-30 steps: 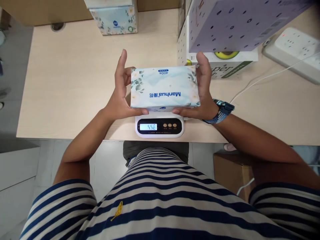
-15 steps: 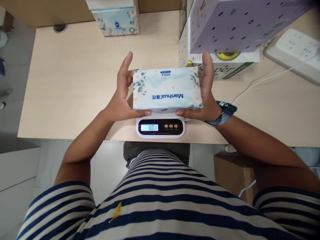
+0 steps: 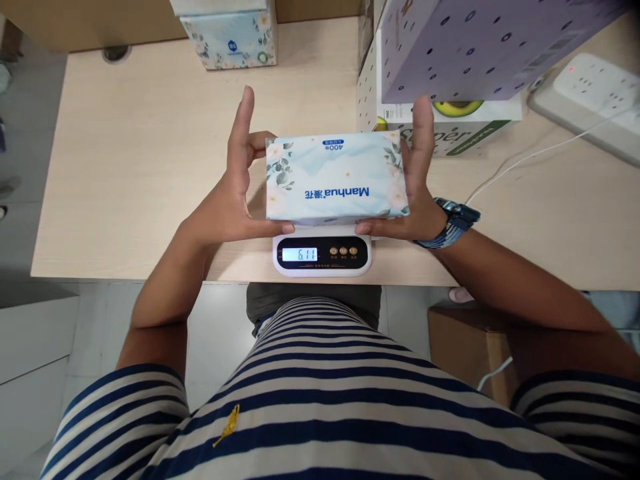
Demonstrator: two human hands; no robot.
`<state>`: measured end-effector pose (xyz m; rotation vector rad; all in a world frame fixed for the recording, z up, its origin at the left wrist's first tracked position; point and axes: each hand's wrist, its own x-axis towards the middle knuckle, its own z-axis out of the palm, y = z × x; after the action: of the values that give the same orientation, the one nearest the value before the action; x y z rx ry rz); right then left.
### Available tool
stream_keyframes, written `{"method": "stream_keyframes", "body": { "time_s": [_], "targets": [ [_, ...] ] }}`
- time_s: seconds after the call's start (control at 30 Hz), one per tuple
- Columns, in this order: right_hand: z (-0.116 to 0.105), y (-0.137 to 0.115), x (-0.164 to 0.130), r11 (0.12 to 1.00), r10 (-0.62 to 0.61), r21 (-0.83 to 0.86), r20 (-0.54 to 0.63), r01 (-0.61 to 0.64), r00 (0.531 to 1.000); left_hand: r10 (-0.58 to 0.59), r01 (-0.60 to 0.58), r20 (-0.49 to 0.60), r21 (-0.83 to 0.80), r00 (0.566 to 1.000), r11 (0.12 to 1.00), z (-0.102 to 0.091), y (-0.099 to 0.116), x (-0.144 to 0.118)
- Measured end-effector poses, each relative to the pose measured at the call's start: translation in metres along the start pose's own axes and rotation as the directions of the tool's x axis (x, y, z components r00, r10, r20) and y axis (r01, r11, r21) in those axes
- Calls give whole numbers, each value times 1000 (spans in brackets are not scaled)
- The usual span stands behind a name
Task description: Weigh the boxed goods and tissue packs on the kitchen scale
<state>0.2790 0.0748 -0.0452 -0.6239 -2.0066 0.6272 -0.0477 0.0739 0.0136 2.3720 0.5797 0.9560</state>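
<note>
A pale blue floral tissue pack (image 3: 337,173) marked "Manhua" rests on a white kitchen scale (image 3: 323,268), covering its platform. The lit display (image 3: 299,255) reads 6.11. At the pack's left end, my left hand (image 3: 225,193) is open, with a gap between palm and pack. Its thumb lies along the front edge and one finger reaches the back left corner. My right hand (image 3: 417,193) is spread around the other end, thumb at the front edge and index finger pointing away; its other fingers are partly hidden behind the pack. A watch (image 3: 453,220) is on my right wrist.
More floral tissue packs (image 3: 230,43) stand at the back of the wooden table (image 3: 150,147). To the right, a purple box (image 3: 480,50) sits on an avocado-printed box (image 3: 463,133). A white power strip (image 3: 590,93) with a cable (image 3: 540,157) lies beyond.
My left hand has moved left, away from the pack, and its thumb has drawn outward. My right hand has shifted slightly right. The display has gone from 8.01 to 6.11.
</note>
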Motion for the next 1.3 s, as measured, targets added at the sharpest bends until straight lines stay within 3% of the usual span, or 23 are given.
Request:
{"method": "stream_keyframes", "body": {
  "time_s": [0.4,0.53,0.63,0.77,0.97,1.13,1.3],
  "targets": [
    [-2,9,-1,994,-72,80,-90,79,993,-52,49,-64,-50,997,998,7,2,-7],
    [-5,13,-2,986,-122,105,-54,127,991,-18,16,-69,-25,997,1000,11,-1,-6],
    [-8,17,-4,994,-96,46,-5,96,995,0,-2,-71,-27,997,1000,13,-14,-8],
    [-6,16,-6,993,-20,119,-56,26,998,14,-15,-51,-13,999,1000,15,-27,-11],
    [-4,8,-1,987,-92,125,-44,97,995,-23,20,-98,-34,995,999,17,-16,-9],
    [-5,15,-4,991,-93,93,-36,96,995,-75,69,-81,-71,994,995,17,-7,-7],
    [-3,22,-8,999,-45,-1,-152,45,987,-36,31,-80,-66,996,997,16,-15,-7]
  ]
}}
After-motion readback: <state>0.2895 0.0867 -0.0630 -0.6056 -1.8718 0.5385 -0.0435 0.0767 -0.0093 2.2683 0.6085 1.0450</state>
